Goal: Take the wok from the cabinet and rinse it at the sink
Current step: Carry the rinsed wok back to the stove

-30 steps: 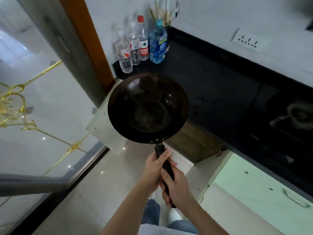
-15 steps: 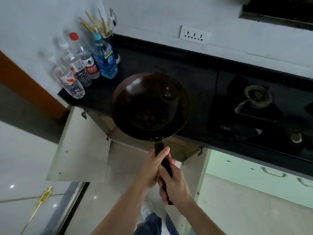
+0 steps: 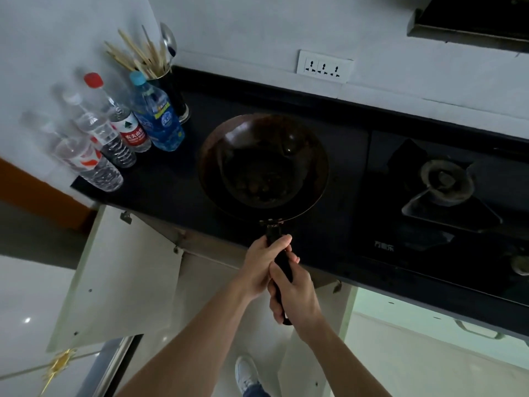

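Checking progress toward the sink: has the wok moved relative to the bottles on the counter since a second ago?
Yes. The wok, held by the left hand and right hand, has shifted right, away from the bottles and toward the stove burner.

Bare forearms, no sleeves in view, no watch, rings or gloves. Left hand (image 3: 262,265) and right hand (image 3: 297,293): short plain nails, no markings. White sneaker (image 3: 246,373) at bottom edge, low-cut, light sole, laces not resolvable. Blue denim trouser cuff (image 3: 256,392) just above it, mostly cropped by frame edge. Second foot out of view. Nothing else of the body visible.
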### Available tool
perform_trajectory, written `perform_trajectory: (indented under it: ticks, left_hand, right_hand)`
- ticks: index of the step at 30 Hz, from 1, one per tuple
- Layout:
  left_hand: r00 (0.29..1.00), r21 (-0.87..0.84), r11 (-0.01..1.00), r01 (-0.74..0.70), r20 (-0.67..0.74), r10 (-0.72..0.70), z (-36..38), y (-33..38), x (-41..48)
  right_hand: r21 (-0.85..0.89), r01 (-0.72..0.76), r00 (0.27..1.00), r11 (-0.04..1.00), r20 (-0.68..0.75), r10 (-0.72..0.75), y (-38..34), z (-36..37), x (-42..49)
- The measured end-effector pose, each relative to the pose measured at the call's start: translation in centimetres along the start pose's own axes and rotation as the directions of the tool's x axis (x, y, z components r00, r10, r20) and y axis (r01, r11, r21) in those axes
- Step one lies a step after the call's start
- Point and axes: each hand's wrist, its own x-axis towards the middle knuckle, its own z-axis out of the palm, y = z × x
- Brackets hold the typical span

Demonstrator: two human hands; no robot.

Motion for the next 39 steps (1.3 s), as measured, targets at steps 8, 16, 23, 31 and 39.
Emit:
perform_trajectory:
  ticks: [8, 16, 23, 31, 39]
  left_hand:
    - [1.0, 0.046, 0.999, 0.013, -0.004, -0.013, 0.3, 1.8, 3.3]
    - [0.998, 0.025, 0.998, 0.054, -0.014, -0.054, 0.7, 3.6, 5.2]
    - [0.997, 0.014, 0.997, 0.073, -0.014, -0.073, 1.0, 4.6, 6.6]
    - [0.997, 0.059, 0.995, 0.077, -0.019, -0.076, 1.4, 6.0, 6.8]
    - [0.996, 0.134, 0.988, 0.076, -0.053, -0.07, 1.4, 6.1, 6.8]
  right_hand:
    - [0.039, -0.014, 1.0, 0.999, 0.006, 0.013, -1.5, -0.8, 3.2]
    - [0.027, -0.006, 0.999, 1.0, -0.032, 0.007, -2.9, -1.0, 5.3]
    - [0.002, -0.038, 0.999, 0.999, -0.028, 0.038, -4.0, -1.5, 6.8]
    - [0.001, -0.057, 0.998, 0.998, -0.011, 0.057, -4.5, -2.2, 7.9]
    - [0.051, -0.096, 0.995, 0.994, 0.003, 0.096, -4.8, -2.6, 8.3]
